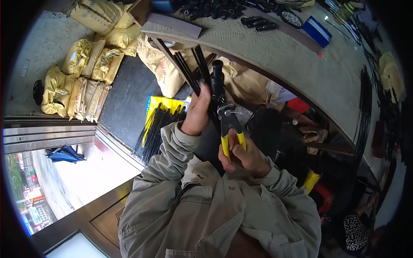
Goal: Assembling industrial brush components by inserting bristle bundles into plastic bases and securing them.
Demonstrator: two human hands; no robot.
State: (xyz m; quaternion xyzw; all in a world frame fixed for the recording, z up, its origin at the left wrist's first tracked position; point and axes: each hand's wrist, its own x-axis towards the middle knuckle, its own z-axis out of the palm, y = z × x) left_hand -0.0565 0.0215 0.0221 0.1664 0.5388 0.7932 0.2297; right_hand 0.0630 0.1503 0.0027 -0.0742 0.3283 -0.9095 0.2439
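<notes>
My left hand (198, 111) is closed around a bundle of long black rods (189, 71) that looks like a folded umbrella frame. A thick, stepped black cylinder (218, 79) stands up at the bundle's right side. My right hand (245, 155) grips a pair of pliers (232, 124) by its yellow handles. The metal head of the pliers is at the lower end of the black cylinder. Whether the jaws touch it or bite on anything, I cannot tell. The lower ends of the rods are hidden behind my hand and the pliers.
Several similar black rods (155, 133) lie on a yellow sheet on the floor at left. Yellow sacks (77, 56) are stacked behind. A workbench (258, 47) curves ahead, holding black parts (206, 9) and a blue box (317, 31). At right, a person (365, 206) is partly visible.
</notes>
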